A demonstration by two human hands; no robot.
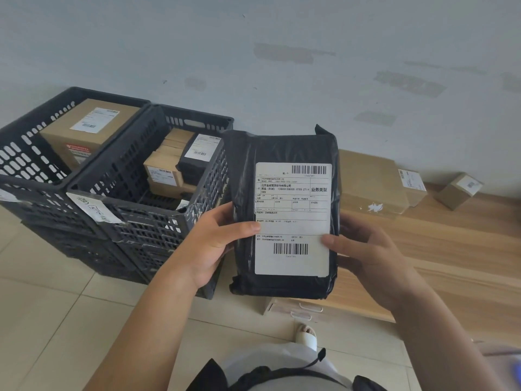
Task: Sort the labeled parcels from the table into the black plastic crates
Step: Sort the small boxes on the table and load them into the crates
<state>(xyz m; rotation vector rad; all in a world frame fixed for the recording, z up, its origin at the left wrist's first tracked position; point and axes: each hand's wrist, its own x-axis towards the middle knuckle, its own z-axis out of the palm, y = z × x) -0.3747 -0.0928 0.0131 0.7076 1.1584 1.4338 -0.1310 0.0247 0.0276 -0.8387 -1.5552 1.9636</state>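
Parcel (282,215) in crinkled glossy black plastic, a flat rectangular block, is held upright in the air between both hands, above the near edge of the tabletop (451,249) and just right of the crates. A white paper label (293,221) with two barcodes and printed text covers most of its front. The left hand (214,244) grips the left edge, thumb pressed on the label and fingers curled behind; the right hand (366,255) pinches the right edge, thumb on the label's lower corner.

Two black plastic crates with slotted lattice walls stand side by side on further crates. The nearer crate (141,198) holds several small brown cardboard boxes and a black-wrapped packet with a label. The far crate (33,165) holds one large cardboard box (87,128) with a white label.

On the wood-grain tabletop, against the pale wall, lie a flat cardboard box (372,184) and a small cube-shaped box (458,190), both labeled. The floor (56,306) is beige tile.
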